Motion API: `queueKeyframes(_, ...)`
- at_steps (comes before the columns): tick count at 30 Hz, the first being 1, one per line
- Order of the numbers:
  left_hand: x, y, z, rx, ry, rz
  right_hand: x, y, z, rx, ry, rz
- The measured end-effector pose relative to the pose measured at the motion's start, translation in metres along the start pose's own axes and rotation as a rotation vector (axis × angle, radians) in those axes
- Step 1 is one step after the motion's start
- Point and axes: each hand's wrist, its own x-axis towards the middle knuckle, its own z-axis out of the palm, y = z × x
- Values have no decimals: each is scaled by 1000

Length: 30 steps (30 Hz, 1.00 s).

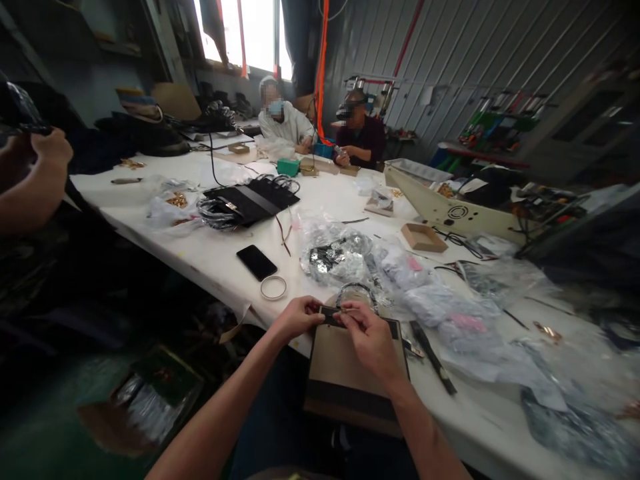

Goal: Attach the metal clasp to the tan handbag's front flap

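The left hand [299, 317] pinches the upper left corner of a flat, rectangular tan bag [345, 363] between thumb and fingers, while the fingertips of the right hand [367, 337] are drawn together at the dark strip along the bag's top; whether they grip the strip or some small piece is too blurred to tell. The bag lies at the near edge of a long white table [210, 257], its lower part over the person's lap, and a looped, plastic-wrapped handle [356, 286] rises behind its top. To its right, a long, flat black bar [433, 357] lies near the same edge. Left of the bag, a pale ring [273, 287] and a black rectangular phone [257, 263] lie near that edge. Beyond the hands are a crumpled clear plastic bag of dark pieces [337, 257], red-handled pliers [283, 237] and black flat bags with looped handles [255, 200]. Two people sit at the far edge, beside a small green box [288, 167].
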Motion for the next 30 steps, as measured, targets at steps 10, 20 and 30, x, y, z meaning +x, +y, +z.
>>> queueKeyframes(10,-3,0,2,-37,36,-22,3,-13,8,-240,-51,-182)
queueKeyframes(20,0,-2,2,-16,33,-20,16,2,13,-178,-60,-2)
queueKeyframes(30,1,-5,0,-36,2,-3,6,4,24,-294,39,-33)
